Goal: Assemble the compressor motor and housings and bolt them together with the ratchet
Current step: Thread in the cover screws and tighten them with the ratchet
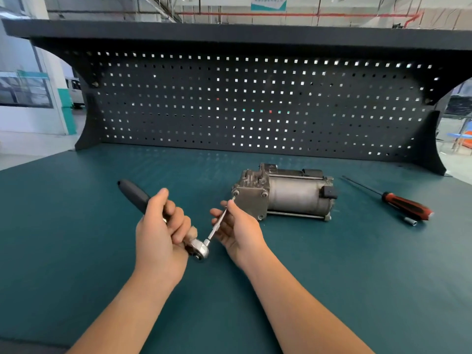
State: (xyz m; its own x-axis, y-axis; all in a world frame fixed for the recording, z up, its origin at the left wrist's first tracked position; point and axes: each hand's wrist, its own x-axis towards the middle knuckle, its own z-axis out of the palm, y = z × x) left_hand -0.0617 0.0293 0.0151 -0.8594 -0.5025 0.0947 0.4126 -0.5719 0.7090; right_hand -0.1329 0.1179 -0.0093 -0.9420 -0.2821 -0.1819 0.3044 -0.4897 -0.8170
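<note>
- The left hand (163,226) is clenched round the ratchet (134,194), just behind its rounded, polished steel head. The matte black grip sticks out beyond the knuckles.
- The right hand (237,228) pinches the slim chrome extension bar (217,226) that runs from the ratchet head up through its fingers.
- The bar's tip reaches a corner of the compressor (286,192), just beyond the right fingertips. Whether it is seated on a bolt cannot be told.
- The compressor is a dull grey cylinder lying on its side, with a square cast end plate (251,203) facing the hands.
- Well right of the right hand lie a red-and-black-handled screwdriver (406,203) and a small metal socket (410,221), on the teal mat (332,264).
</note>
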